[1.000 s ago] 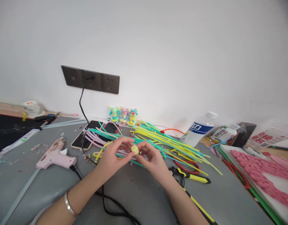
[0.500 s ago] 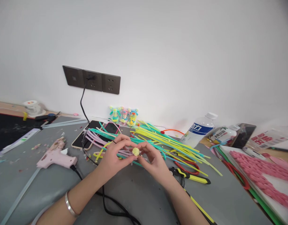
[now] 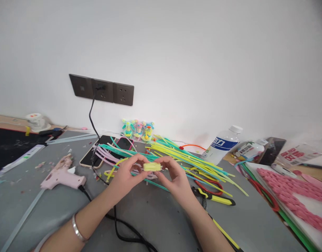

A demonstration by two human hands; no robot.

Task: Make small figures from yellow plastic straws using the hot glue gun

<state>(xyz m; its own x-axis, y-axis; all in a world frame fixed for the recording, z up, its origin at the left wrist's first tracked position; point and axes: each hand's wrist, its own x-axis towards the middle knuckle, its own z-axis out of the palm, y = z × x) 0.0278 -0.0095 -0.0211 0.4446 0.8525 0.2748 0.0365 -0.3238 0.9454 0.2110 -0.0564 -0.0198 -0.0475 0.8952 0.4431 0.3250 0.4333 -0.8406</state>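
Between my fingertips, the yellow piece [image 3: 152, 167] has turned from end-on to lengthwise. My left hand [image 3: 127, 177] and right hand [image 3: 176, 177] each pinch one end; its long side, I judge, is now accessible.

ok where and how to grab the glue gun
Probably by the handle, the left hand coming from the right once free: the glue gun lies on its side, handle stretching right, while its crusted front points towards the wall. Mind the cord at the handle's end.

It was a craft workspace: a pink glue gun [image 3: 63, 178] lay at left, fuzzy stems [image 3: 188, 154] mid-frame, yellow-handled pliers [image 3: 220, 200] lower right.
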